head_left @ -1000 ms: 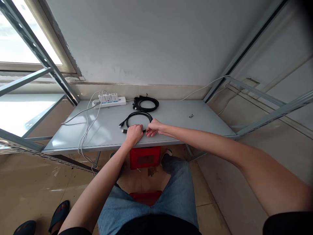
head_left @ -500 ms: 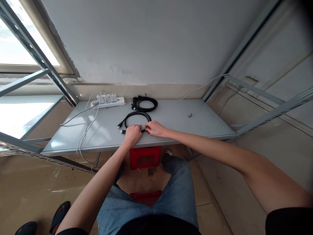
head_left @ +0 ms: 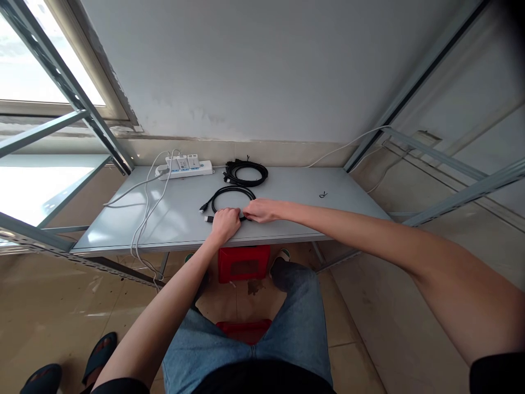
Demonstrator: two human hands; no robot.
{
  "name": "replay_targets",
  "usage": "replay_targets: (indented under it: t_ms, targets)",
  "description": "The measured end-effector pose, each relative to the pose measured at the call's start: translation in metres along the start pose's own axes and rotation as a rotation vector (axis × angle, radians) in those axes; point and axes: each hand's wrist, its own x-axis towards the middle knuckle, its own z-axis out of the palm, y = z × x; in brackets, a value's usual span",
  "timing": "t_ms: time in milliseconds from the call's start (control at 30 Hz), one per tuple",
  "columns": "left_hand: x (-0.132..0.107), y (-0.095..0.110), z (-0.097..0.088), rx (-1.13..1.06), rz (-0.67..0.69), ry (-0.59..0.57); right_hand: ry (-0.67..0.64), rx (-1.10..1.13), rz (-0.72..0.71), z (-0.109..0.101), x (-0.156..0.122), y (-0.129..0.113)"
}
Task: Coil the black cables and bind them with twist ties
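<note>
A black cable (head_left: 232, 189) lies coiled in a loop near the front of the grey shelf (head_left: 287, 189), its two plug ends pointing left. My left hand (head_left: 226, 223) is closed on the front of the loop, close to the lower plug. Just right of it, my right hand (head_left: 261, 210) has its fingers pinched on the same coil. Whatever else lies between the fingertips is hidden. Behind, a second bundle of coiled black cables (head_left: 247, 174) rests against the wall side. A small black twist tie (head_left: 323, 195) lies apart to the right.
A white power strip (head_left: 184, 171) with adapters stands at the back left, and white cords (head_left: 141, 224) hang over the front edge. Metal uprights (head_left: 394, 117) frame the shelf. Below are a red stool (head_left: 262, 262) and another person's sandals (head_left: 100, 350).
The view has shifted slightly. My right hand has turned a little, its wrist rising, while both hands stay at the front of the cable loop.
</note>
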Motion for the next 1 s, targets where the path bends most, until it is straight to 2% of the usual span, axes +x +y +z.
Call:
replay_targets:
  t_ms: [133, 333, 500, 600, 667, 800, 1000]
  targets:
    - [0.000, 0.000, -0.001, -0.007, -0.008, -0.016, -0.060, -0.345, -0.152, -0.006, 0.003, -0.005]
    - [0.001, 0.001, 0.000, 0.000, -0.037, -0.046, -0.034, -0.622, -0.351, -0.010, 0.013, -0.009]
    - [0.001, 0.000, -0.001, 0.008, -0.024, -0.057, 0.083, -0.659, -0.457, -0.008, 0.014, -0.006]
    - [0.001, -0.001, -0.001, -0.004, -0.023, -0.048, 0.071, -0.669, -0.505, -0.007, 0.010, -0.008]
    - [0.001, -0.001, -0.002, -0.008, -0.023, -0.050, 0.057, -0.687, -0.459, -0.006, 0.007, -0.014]
    - [0.001, 0.000, -0.003, -0.024, -0.005, -0.043, 0.044, -0.646, -0.250, 0.001, 0.005, -0.033]
    - [-0.001, 0.004, -0.005, 0.012, 0.000, -0.048, -0.017, -0.374, -0.001, 0.007, 0.008, -0.050]
